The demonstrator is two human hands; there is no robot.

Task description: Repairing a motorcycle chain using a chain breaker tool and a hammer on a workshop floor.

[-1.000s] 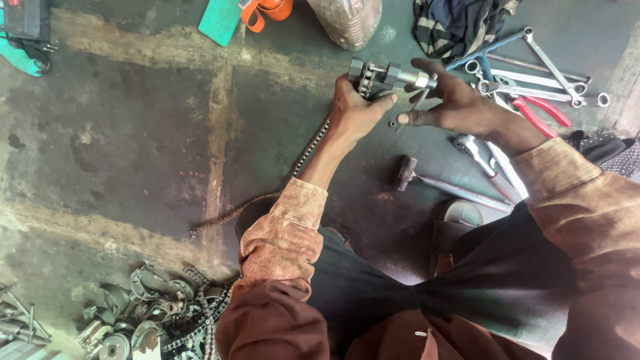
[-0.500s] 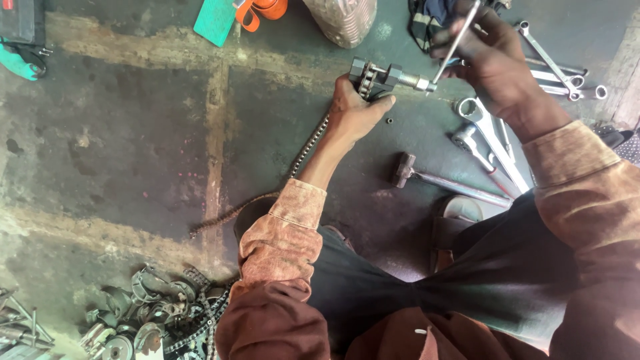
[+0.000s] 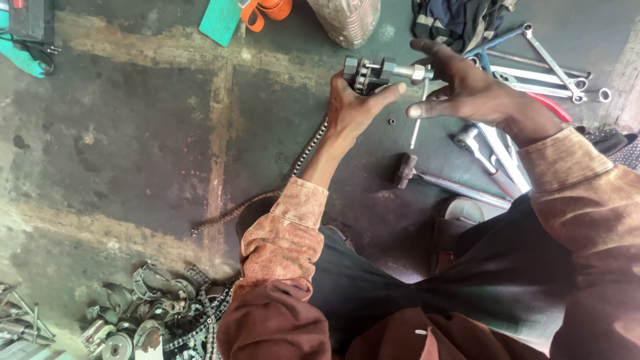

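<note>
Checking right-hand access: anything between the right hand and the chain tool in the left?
Nothing visible blocks it. The right hand is open, fingertips at the end of the chain tool, which the left hand grips. A thin rod sits below the right hand's fingers, off that line.

Not much packaging from my view. Top edge, centre-left: a flat teal-green card or pack [image 3: 223,20], rectangular, lying tilted on the concrete floor [image 3: 133,133], cut off by the frame top. Touching its right side is an orange plastic item [image 3: 267,9], maybe a container or strap, can't tell which. Top-left corner: a dark boxy thing [image 3: 27,19] w/ a small red patch, poss. a label, too small to be sure. No signs, no screens that I can make out.
</note>
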